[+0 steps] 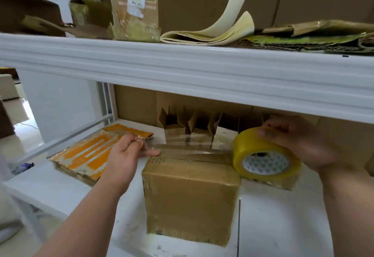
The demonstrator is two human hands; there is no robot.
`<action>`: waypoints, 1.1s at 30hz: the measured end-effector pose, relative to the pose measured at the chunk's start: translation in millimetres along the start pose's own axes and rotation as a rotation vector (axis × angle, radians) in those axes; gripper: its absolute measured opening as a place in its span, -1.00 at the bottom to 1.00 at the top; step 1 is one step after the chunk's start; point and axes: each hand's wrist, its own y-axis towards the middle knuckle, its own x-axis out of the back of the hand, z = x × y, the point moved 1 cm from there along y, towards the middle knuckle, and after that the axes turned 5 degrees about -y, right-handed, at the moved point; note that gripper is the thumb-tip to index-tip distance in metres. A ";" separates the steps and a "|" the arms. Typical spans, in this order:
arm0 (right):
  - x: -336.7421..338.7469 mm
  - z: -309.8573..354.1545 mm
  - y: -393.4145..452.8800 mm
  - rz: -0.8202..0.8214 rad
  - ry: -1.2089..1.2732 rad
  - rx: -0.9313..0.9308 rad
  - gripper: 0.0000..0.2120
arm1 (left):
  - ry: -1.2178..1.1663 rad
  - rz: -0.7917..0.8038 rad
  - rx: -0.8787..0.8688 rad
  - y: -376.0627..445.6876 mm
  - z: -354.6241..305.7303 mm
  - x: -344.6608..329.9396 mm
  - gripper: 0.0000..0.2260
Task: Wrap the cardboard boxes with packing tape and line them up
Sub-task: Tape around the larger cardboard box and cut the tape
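- Nearest the camera: 2 bare forearms reach in from the lower edge toward a brown corrugated cardboard box (190, 198) standing on the white lower shelf surface (283, 226).
- Left hand (126, 153): finger and thumb pinch the free end of a clear, glossy strip of tape (182, 145); the other fingers lie relaxed.
- Right hand (297, 145): fingers curl over the top of the yellowish roll of packing tape (263, 155), which has a white patterned core and sits just beside the box's upper right corner.
- The strip spans between the hands, above the box's top face; it does not appear pressed down yet.
- Progress, as a judgement: the box's near face shows a sheen and wrinkled film at its edges, suggesting tape is already applied there. The top seam pass is in hand. Cutting, pressing and lining up remain.
- Behind the box: a row of small open-flapped cardboard cartons (194, 124) stands along the back, apparently not yet sealed.
- Left: a flattened orange-and-white cardboard sheet (91, 151), matte and scuffed.
- Above: a glossy white moulded upper shelf rail (182, 70) carries curled cream paper sheets (218, 28) and more flattened cardboard.
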 end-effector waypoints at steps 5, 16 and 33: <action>0.9 -14.1 1.5 0.095 0.197 -0.040 -0.54 | -0.032 -0.016 0.003 3.7 4.1 -2.6 -0.80; 0.1 -23.7 2.3 0.213 -0.029 -0.117 -0.66 | -0.274 -0.074 0.121 13.7 10.9 -1.6 -0.77; -31.7 -45.3 8.7 0.297 -0.312 -0.297 -0.65 | -0.388 -0.114 0.228 14.3 4.5 -5.3 -0.79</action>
